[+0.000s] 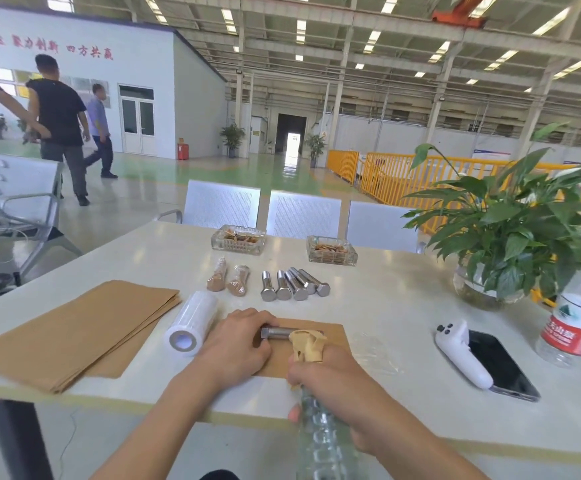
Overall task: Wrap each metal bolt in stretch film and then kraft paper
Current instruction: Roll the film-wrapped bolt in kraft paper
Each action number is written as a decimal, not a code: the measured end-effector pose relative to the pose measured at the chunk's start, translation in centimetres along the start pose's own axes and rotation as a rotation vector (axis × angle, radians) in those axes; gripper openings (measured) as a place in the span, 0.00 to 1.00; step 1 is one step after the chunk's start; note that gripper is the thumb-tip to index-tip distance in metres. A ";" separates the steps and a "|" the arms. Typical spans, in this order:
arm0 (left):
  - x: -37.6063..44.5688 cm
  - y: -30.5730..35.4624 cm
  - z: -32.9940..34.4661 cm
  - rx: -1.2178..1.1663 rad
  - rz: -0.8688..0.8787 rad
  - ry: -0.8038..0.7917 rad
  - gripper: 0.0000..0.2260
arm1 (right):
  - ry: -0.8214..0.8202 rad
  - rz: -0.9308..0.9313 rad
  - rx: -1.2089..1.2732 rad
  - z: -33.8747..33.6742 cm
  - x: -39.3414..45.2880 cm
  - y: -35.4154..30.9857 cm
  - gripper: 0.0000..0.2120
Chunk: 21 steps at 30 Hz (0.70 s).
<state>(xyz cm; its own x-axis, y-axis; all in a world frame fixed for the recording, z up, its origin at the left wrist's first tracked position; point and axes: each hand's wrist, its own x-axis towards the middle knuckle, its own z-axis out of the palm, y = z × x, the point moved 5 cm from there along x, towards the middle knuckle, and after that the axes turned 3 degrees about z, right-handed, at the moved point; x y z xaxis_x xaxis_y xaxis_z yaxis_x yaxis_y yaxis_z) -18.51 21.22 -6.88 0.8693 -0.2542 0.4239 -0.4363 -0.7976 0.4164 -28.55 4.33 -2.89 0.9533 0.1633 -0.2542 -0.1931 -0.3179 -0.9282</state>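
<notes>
Fingers of the left hand curl over the hex head of a metal bolt lying on a kraft paper sheet on the tabletop. Its bare shank is shiny steel; its far end is bundled in crumpled tan paper. The right hand grips that paper and a twisted strand of clear stretch film that trails toward the camera.

Behind lie four bare bolts side by side, heads toward the camera, and two wrapped bolts to their left. A stretch film roll lies just left of the left hand, beside a stack of kraft paper.

At the right, a water bottle bears a red label with white characters too blurred to read. Red Chinese characters on the far wall include "四方共赢".
</notes>
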 end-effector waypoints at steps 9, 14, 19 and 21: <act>0.2 -0.1 0.1 -0.012 -0.003 0.001 0.17 | 0.081 0.024 -0.112 0.0 1.4 0.0 0.06; 0.1 -0.2 0.1 -0.014 -0.004 0.002 0.17 | 0.053 0.065 -0.055 -0.1 1.7 0.4 0.09; 0.2 -0.2 0.2 -0.018 -0.002 -0.001 0.17 | 0.090 0.064 -0.039 -0.7 1.9 0.9 0.06; 0.2 -0.2 0.2 -0.015 -0.002 0.002 0.16 | 0.090 0.078 -0.022 -0.9 2.1 1.0 0.07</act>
<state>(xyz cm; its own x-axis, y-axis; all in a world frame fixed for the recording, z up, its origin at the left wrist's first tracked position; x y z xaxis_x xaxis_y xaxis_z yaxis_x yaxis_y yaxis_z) -18.23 21.20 -7.01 0.8696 -0.2520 0.4246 -0.4383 -0.7898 0.4291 -26.53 3.49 -4.11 0.9526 0.0532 -0.2995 -0.2637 -0.3466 -0.9002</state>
